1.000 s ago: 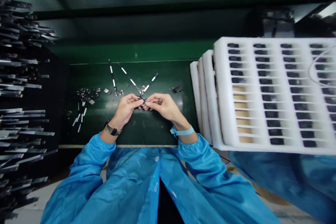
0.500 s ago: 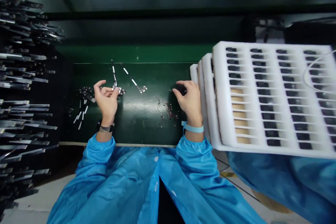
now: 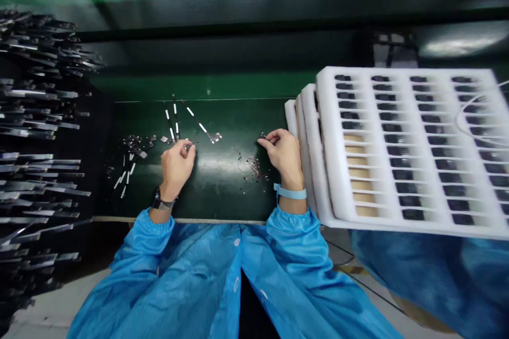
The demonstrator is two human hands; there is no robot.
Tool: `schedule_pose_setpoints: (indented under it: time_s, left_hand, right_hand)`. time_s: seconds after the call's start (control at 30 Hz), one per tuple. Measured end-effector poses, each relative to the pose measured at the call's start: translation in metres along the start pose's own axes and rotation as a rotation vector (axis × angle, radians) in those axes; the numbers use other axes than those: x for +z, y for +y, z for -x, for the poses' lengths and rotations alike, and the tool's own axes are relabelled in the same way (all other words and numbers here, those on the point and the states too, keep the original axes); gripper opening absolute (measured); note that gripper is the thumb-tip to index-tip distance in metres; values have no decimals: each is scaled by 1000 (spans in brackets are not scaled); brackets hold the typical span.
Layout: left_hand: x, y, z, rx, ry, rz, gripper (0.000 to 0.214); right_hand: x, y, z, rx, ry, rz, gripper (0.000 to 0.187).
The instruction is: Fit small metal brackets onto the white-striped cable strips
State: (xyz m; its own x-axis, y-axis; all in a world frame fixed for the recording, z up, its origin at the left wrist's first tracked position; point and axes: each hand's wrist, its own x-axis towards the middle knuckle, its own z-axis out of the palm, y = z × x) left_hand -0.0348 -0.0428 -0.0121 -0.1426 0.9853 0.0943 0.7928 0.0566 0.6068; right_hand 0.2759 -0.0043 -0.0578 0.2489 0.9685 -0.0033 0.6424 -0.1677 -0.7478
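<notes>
My left hand [image 3: 177,167] is closed over the lower ends of two thin black flex cables with white strips [image 3: 175,116], and its fingers hide those ends. A third flex cable [image 3: 202,128] with a silver end lies just to the right of that hand. Thumb and forefinger of my right hand [image 3: 285,156] are pinched together at a tiny dark part [image 3: 262,136], too small to name. Between the hands, nearer to the right one, is a small heap of fine wired parts [image 3: 254,168].
A pile of flex cables and small dark pieces [image 3: 133,145] lies left on the green bench [image 3: 217,190]. Stacked white foam trays [image 3: 387,169] with black parts in slots stand at the right. Racks bristling with silver strips [image 3: 43,180] line the left side.
My left hand has turned and moved right and slightly down, its fingers closing; two cables now show above it. My right hand's thumb and forefinger, apart before, have come together.
</notes>
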Motion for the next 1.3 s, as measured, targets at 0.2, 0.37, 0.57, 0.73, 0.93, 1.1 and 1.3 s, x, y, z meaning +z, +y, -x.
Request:
schedule_pose_setpoints:
  time_s: [0.2,0.37,0.57,0.73,0.93,1.1,1.3]
  left_hand:
    - [25,43,-8,266,-176,-488,33]
    - [44,43,-21,332,-253,-527,33]
    - [48,28,-30,392,-294,-464,34]
    - [46,9,-38,499,-295,-395,33]
    - [47,-4,-53,447,-205,-184,31]
    - [48,13,-41,247,-65,-268,36]
    - [55,31,-20,185,-43,-403,41]
  right_hand:
    - [1,1,-1,21,69,-32,16]
    - [3,3,-4,-82,160,-16,12]
    - [5,3,-5,-74,227,-141,14]
    - [4,0,-3,-83,218,-211,12]
    - [4,-10,-1,-133,248,-411,10]
    - [7,-18,1,-156,142,-509,11]
    - [3,-24,7,-179,100,-490,13]
